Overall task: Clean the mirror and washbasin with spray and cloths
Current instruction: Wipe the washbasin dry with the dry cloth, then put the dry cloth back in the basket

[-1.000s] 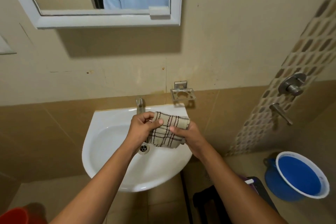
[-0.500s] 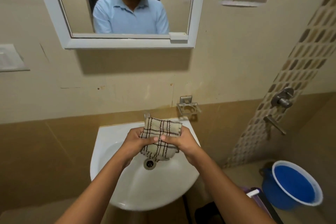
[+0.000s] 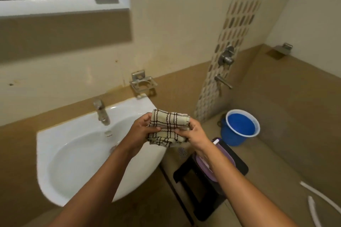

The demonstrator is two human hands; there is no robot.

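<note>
Beside washbasin [image 3: 60,145], blue bucket [image 3: 239,127].

The cloth [image 3: 169,127] is cream, crossed by a grid of dark brown wavy lines; the washbasin [image 3: 60,145] is plain white; the mirror [image 3: 64,5] has a white frame and reflects a light blue shirt; the bucket [image 3: 239,127] is blue with a pale rim; the wall is cream above and tan-brown below; a mosaic strip [image 3: 234,29] of grey and brown ovals on cream runs down it; the stool [image 3: 206,199] is black.
</note>
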